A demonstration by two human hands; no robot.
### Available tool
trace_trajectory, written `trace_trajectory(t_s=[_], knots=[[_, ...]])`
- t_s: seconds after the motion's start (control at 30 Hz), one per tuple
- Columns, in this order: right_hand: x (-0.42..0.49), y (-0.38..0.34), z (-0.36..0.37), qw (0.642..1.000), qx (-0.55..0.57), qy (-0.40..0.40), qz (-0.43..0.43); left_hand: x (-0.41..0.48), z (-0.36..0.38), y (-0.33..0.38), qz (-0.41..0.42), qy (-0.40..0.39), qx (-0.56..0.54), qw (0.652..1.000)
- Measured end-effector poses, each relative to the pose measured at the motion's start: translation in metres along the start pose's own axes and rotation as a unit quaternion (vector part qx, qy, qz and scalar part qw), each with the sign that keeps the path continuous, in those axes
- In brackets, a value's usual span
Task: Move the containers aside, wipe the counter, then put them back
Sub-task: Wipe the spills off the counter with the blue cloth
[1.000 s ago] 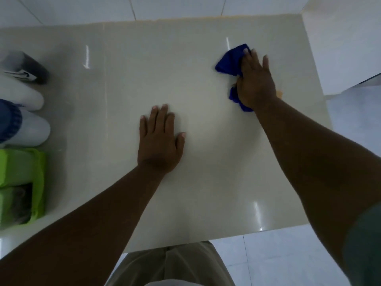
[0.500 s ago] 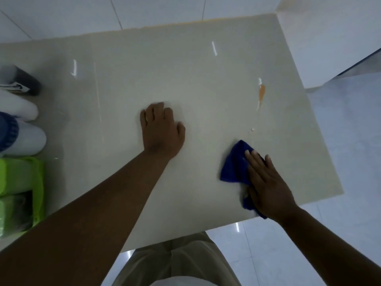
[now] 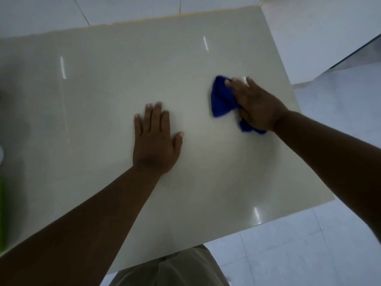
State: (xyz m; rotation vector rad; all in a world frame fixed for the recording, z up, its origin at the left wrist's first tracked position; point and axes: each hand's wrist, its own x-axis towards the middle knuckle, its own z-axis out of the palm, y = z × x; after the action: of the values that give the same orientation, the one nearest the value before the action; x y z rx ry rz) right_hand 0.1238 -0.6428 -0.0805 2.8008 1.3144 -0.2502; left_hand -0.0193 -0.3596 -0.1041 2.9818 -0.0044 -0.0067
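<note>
My right hand (image 3: 254,106) presses a crumpled blue cloth (image 3: 221,98) flat against the glossy beige counter (image 3: 107,83), on its right side. The cloth sticks out to the left of my fingers and a bit below my wrist. My left hand (image 3: 154,141) lies palm down, fingers spread, near the middle of the counter and holds nothing. Of the containers, only a green sliver (image 3: 1,213) and a white edge (image 3: 1,154) show at the far left border.
The counter's right edge (image 3: 305,141) and front edge drop to a white tiled floor (image 3: 299,254). A white wall or cabinet (image 3: 319,34) stands at the back right. Tiled wall runs behind the counter.
My right hand slid the cloth from the far right down to the front edge, then back up over the orange stain, which no longer shows. The view shifted right, pushing the containers nearly out of frame.
</note>
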Motion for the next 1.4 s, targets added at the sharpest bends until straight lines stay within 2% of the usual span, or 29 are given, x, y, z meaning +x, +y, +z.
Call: trace_trajectory(t_s=[0.1, 0.17, 0.3, 0.37, 0.43, 0.5, 0.57, 0.63, 0.73, 0.83, 0.9, 0.97, 1.17, 1.3, 1.4], knots=[[0.033, 0.016, -0.005, 0.988, 0.054, 0.027, 0.139, 0.000, 0.000, -0.001, 0.002, 0.003, 0.001, 1.000], [0.039, 0.017, -0.001, 0.966, 0.081, 0.070, 0.235, 0.000, 0.000, -0.001, 0.000, 0.003, -0.004, 1.000], [0.034, -0.008, 0.003, 0.881, 0.110, 0.093, 0.451, -0.001, -0.002, -0.001, 0.000, 0.009, -0.010, 1.000], [0.019, -0.033, 0.004, 0.853, 0.126, 0.092, 0.498, -0.001, -0.002, -0.001, 0.000, 0.011, -0.011, 1.000], [-0.006, -0.066, 0.011, 0.849, 0.138, 0.104, 0.500, -0.001, -0.003, -0.001, 0.000, 0.006, -0.013, 1.000], [-0.040, -0.104, 0.018, 0.864, 0.142, 0.116, 0.470, -0.001, -0.003, -0.002, -0.005, 0.001, -0.010, 1.000], [-0.083, -0.137, 0.026, 0.900, 0.141, 0.117, 0.396, 0.002, -0.005, 0.000, -0.016, 0.000, -0.009, 1.000], [-0.131, -0.156, 0.033, 0.948, 0.135, 0.092, 0.274, 0.010, -0.011, 0.008, -0.017, 0.013, -0.025, 0.999], [-0.189, -0.137, 0.037, 0.989, 0.110, 0.018, 0.100, 0.016, -0.010, 0.036, 0.043, 0.021, -0.041, 0.998], [-0.205, -0.095, 0.028, 0.998, 0.056, -0.028, 0.008, 0.014, 0.004, 0.059, 0.073, -0.010, -0.022, 0.997], [-0.196, -0.065, 0.025, 0.999, 0.033, -0.021, -0.023, 0.014, 0.009, 0.061, 0.065, -0.017, -0.004, 0.998], [-0.172, -0.033, 0.025, 1.000, 0.028, -0.003, -0.007, 0.015, 0.010, 0.060, 0.065, -0.014, 0.007, 0.998], [-0.056, 0.047, 0.008, 0.985, 0.068, 0.027, 0.157, 0.014, 0.010, 0.061, 0.067, -0.007, 0.012, 0.998], [-0.033, 0.066, 0.011, 0.944, 0.110, 0.085, 0.299, 0.015, 0.010, 0.059, 0.066, -0.001, 0.006, 0.998], [-0.037, 0.057, 0.011, 0.900, 0.155, 0.123, 0.389, 0.014, 0.010, 0.058, 0.066, 0.001, 0.002, 0.998]])
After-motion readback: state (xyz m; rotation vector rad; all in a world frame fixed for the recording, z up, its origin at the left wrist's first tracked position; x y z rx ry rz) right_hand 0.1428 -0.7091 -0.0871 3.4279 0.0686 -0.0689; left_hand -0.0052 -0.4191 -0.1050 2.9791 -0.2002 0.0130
